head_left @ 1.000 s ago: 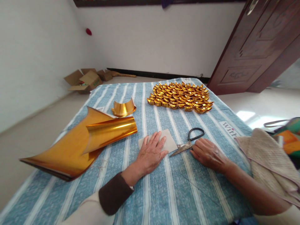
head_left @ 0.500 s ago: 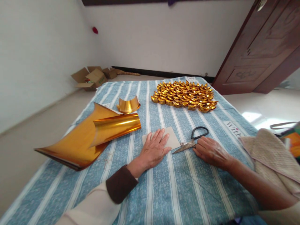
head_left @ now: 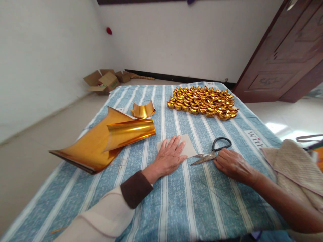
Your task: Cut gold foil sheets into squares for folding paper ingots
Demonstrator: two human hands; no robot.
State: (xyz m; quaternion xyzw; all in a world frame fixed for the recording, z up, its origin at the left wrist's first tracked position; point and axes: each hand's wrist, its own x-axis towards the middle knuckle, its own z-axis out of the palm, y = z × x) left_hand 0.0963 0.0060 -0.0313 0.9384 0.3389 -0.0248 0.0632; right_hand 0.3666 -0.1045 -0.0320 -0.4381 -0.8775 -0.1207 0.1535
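Observation:
My left hand (head_left: 171,154) lies flat with its fingers spread on a greyish square of card or paper (head_left: 189,146), pressing it to the cloth. To the right, my right hand (head_left: 233,164) is closed around the near handle of a pair of scissors (head_left: 209,156). Their black far handle loop stands out beyond my fingers. The rusty blades are slightly apart, pointing left, close to the square's right corner. Left of my hands lie curled gold foil sheets (head_left: 94,136), with a rolled gold sheet (head_left: 133,132) on top.
A small curved stack of gold foil (head_left: 143,111) sits behind the roll. Rows of folded gold ingots (head_left: 202,102) cover the far right of the striped tablecloth (head_left: 174,208). A beige cloth (head_left: 295,171) lies at the right edge. Cardboard boxes (head_left: 108,80) stand on the floor beyond.
The whole view has shifted, so everything appears slightly farther right. My left hand still lies on the square, and my right hand keeps its hold on the scissors.

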